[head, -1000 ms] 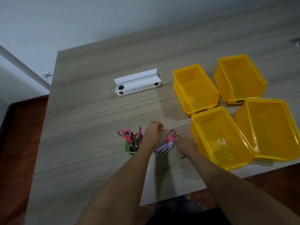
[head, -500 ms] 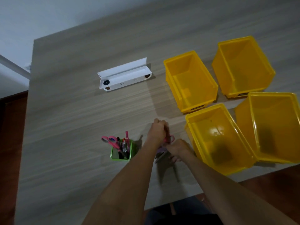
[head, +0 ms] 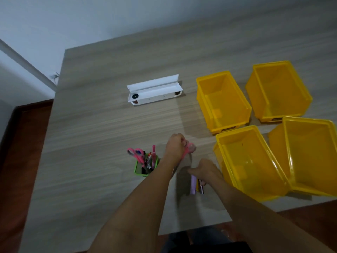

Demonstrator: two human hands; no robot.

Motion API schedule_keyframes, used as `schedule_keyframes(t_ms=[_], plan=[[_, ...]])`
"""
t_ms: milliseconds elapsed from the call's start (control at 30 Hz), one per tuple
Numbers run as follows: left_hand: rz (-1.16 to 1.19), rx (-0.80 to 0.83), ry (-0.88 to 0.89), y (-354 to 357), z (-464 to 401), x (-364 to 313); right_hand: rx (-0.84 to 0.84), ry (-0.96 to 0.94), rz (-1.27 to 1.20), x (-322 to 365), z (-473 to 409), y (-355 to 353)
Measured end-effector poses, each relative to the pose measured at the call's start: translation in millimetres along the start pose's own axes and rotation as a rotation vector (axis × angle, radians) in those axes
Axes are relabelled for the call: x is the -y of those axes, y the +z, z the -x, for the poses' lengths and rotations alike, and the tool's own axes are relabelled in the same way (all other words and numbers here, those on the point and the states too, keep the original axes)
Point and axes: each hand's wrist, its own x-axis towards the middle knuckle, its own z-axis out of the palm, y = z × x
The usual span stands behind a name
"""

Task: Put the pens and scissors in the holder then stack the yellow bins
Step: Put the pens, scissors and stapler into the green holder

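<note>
A green holder (head: 138, 168) near the table's front holds pink scissors (head: 136, 154) and several pens (head: 151, 157). My left hand (head: 175, 145) is just right of the holder, closed around the pink handles of a second pair of scissors (head: 189, 148). My right hand (head: 204, 170) is lower, closed on a bundle of pens (head: 196, 185) with a lilac one outermost. Several empty yellow bins stand separately at the right: a back left bin (head: 223, 101), a back right bin (head: 277, 90), a front left bin (head: 249, 161) and a front right bin (head: 310, 156).
An open white case (head: 155, 91) lies in the middle of the wooden table (head: 94, 125). The table's front edge runs just below my forearms. A wall and a dark floor border the table at the left.
My left hand has lifted the pink scissors off the table. My right hand has pulled the pen bundle back towards me, away from the scissors.
</note>
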Motion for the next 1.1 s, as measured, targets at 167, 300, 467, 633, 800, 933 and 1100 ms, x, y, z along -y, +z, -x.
schedule_keyframes(t_ms=[167,300,467,633,800,933,1100], plan=[[0.087,-0.151,0.130,-48.0,2.6,-12.5,-0.152,-0.122,-0.090,18.4,9.8,-23.6],[0.178,-0.310,0.171,-93.8,11.1,-20.5,-0.296,-0.212,-0.224,43.0,31.2,-44.5],[0.334,-0.405,0.149,-138.7,36.9,-3.0,-0.407,-0.308,-0.389,80.8,66.9,-49.1],[0.407,-0.484,0.110,-162.1,61.4,36.2,-0.408,-0.438,-0.442,110.8,83.6,-26.5],[0.445,-0.502,0.063,-165.4,84.8,67.0,-0.383,-0.425,-0.446,124.6,91.9,8.9],[0.471,-0.482,0.035,-154.5,94.8,83.7,-0.399,-0.397,-0.468,129.8,97.4,28.3],[0.498,-0.454,0.019,-138.0,98.4,103.2,-0.431,-0.383,-0.433,134.6,96.0,46.8]])
